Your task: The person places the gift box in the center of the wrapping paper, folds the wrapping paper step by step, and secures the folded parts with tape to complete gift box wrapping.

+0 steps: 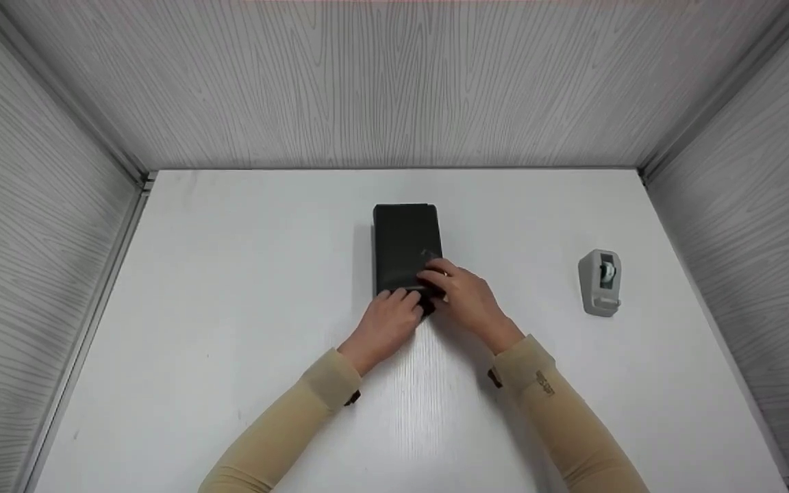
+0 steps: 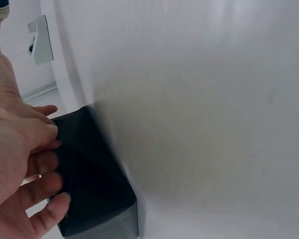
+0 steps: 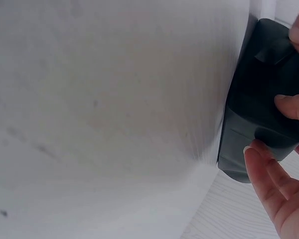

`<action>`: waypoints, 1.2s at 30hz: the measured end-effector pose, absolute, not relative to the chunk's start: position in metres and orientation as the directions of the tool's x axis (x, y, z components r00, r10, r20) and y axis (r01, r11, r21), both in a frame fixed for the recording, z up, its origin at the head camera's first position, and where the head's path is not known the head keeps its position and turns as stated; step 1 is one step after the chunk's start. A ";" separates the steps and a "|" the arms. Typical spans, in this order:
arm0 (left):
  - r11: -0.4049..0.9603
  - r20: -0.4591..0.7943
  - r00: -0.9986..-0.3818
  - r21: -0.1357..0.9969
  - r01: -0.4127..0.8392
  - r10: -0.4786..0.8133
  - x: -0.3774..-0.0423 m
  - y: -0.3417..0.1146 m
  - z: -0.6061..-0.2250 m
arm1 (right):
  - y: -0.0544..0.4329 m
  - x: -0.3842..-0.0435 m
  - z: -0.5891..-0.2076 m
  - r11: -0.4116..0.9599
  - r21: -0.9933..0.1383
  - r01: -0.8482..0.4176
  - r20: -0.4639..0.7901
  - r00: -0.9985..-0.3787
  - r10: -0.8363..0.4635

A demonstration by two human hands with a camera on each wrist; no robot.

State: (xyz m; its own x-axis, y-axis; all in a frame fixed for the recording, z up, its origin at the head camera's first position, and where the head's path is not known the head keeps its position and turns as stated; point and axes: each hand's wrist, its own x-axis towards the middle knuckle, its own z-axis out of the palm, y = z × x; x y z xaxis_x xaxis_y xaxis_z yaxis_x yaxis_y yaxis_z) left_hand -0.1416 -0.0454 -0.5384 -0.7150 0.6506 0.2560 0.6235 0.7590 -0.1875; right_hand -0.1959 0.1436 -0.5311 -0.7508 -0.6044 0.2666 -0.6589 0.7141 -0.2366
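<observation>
A black oblong box (image 1: 405,236), its covering like smooth wrap, lies lengthwise on the white table. Creased, folded flaps of the covering (image 3: 274,52) show at its near end in the right wrist view. My left hand (image 1: 387,323) grips the near end, fingers bent over the edge. At the near right corner my right hand (image 1: 470,298) holds the covering, fingertips on the top. Both hands sit close together in the left wrist view, beside the dark end of the box (image 2: 97,184). Part of the near end is hidden behind the hands in the head view.
To the right on the table stands a grey tape dispenser (image 1: 600,287) with a roll in it. Wood-grain panels (image 1: 394,82) wall the table (image 1: 244,239) at the back and both sides. Tan sleeves (image 1: 285,424) cover both forearms.
</observation>
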 end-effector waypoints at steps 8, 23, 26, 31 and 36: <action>0.771 0.268 -0.723 -0.241 0.589 0.636 -0.149 -0.048 -0.537 | 0.144 -0.195 -0.533 0.696 -0.251 -0.673 0.295 -0.738 -0.608; 0.787 0.239 -0.750 -0.229 0.573 0.616 -0.159 -0.046 -0.530 | 0.140 -0.192 -0.532 0.723 -0.281 -0.631 0.234 -0.776 -0.586; 0.791 0.242 -0.754 -0.224 0.569 0.611 -0.159 -0.045 -0.529 | 0.135 -0.191 -0.533 0.742 -0.248 -0.622 0.242 -0.782 -0.574; 0.802 0.223 -0.772 -0.215 0.557 0.596 -0.159 -0.045 -0.528 | 0.127 -0.191 -0.535 0.768 -0.195 -0.610 0.269 -0.786 -0.557; 0.824 0.258 -0.785 -0.091 0.560 0.563 -0.161 -0.050 -0.525 | 0.125 -0.192 -0.536 0.764 -0.207 -0.611 0.284 -0.785 -0.551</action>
State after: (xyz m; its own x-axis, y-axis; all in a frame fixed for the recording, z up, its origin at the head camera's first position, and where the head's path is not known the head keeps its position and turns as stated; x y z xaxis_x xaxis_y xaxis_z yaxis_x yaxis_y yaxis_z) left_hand -0.1609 -0.0504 -0.5252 -0.7854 0.5626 0.2582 0.5599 0.8235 -0.0914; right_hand -0.1916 0.1253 -0.5360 -0.7850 -0.5505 0.2841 -0.6108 0.7644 -0.2066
